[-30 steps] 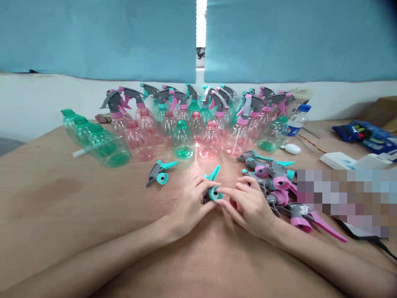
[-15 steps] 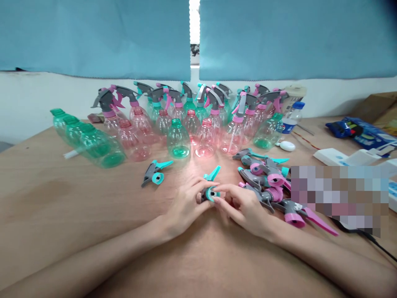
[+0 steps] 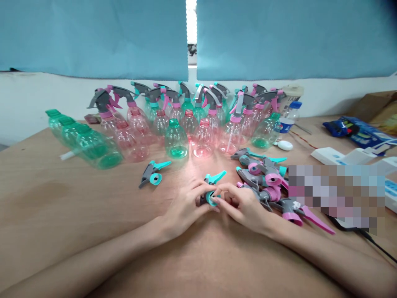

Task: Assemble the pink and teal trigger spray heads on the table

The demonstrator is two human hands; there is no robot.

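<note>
Both of my hands meet at the middle of the wooden table (image 3: 62, 215) around one grey and teal spray trigger head (image 3: 211, 187). My left hand (image 3: 186, 205) grips its grey body from the left, fingers curled. The fingertips of my right hand (image 3: 243, 205) pinch at its round teal collar. The teal trigger lever points up and to the right. A second grey and teal trigger head (image 3: 151, 174) lies loose on the table to the left. A pile of grey trigger heads (image 3: 266, 182) with pink and teal parts lies just right of my right hand.
Several pink and green plastic spray bottles (image 3: 186, 124) stand in rows at the back, some capped with trigger heads. Green bottles (image 3: 83, 140) lie on their sides at the left. A white power strip (image 3: 338, 156), a blue packet (image 3: 356, 130) and a black cable (image 3: 372, 242) lie on the right.
The trigger head has turned in my hands: its teal lever now tilts further right and the collar faces down more. The view has shifted slightly.
</note>
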